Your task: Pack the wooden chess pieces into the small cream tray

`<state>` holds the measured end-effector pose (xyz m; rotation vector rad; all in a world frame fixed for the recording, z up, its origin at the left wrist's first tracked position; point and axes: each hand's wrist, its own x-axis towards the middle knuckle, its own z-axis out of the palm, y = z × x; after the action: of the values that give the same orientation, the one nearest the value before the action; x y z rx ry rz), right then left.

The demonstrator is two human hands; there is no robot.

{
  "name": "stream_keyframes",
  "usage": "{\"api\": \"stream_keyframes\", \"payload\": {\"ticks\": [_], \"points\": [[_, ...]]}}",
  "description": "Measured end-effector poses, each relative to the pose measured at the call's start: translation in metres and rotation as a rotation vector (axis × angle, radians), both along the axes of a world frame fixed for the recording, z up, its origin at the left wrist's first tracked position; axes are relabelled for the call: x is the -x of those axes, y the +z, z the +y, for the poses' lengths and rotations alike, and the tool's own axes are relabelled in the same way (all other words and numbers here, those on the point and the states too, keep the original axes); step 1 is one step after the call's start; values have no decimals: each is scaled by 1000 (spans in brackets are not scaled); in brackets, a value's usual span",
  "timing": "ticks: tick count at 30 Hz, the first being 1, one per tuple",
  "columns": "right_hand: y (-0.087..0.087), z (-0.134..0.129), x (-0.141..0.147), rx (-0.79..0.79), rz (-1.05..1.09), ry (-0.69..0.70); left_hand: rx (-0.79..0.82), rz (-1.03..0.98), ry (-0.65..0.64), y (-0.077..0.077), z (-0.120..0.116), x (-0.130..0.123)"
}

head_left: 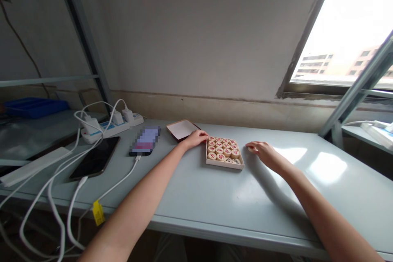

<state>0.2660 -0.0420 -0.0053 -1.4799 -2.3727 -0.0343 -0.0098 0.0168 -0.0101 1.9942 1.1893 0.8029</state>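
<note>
- Your left hand (pixel 197 138) touches the far left corner of the open xiangqi box (pixel 225 164), fingers bent; whether they grip its wall, you cannot tell from here.
- Your right hand (pixel 260 149) is just beside the box's right wall, low over the table (pixel 190 192), fingers curled toward the thumb; whether they pinch anything, you cannot tell.
- The box lies nearer the table's far edge than its near edge, filled with round xiangqi pieces (pixel 219 150), mostly marked in red.
- The box lid (pixel 183 129) lies beside your left hand, by the far edge.
- Toward your far left corner: a lit phone (pixel 145 141) and a power strip (pixel 138 120).
</note>
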Motion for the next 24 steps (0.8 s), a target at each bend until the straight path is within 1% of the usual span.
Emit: {"api": "stream_keyframes", "payload": {"ticks": [2,4,8,10,12,14,17,21,24], "points": [[6,-3,3,26,16,6,1,-5,1,0,1,0],[13,-7,7,19,28,-4,7,-10,-3,0,1,0],[27,-17,17,-84,93,-31,9,-9,-5,1,-1,0],[34,-22,24,-29,172,12,13,-11,-7,1,-1,0],[38,-26,30,72,248,110,15,-13,-10,0,0,0],[39,-29,37,150,290,208,10,-14,-12,-1,2,-1],[37,-32,43,226,309,298,5,-12,-12,-3,4,0],[34,-35,48,287,292,338,-6,-9,-14,-5,7,0],[33,-36,49,284,297,349,1,-23,-19,-7,9,1]]}}
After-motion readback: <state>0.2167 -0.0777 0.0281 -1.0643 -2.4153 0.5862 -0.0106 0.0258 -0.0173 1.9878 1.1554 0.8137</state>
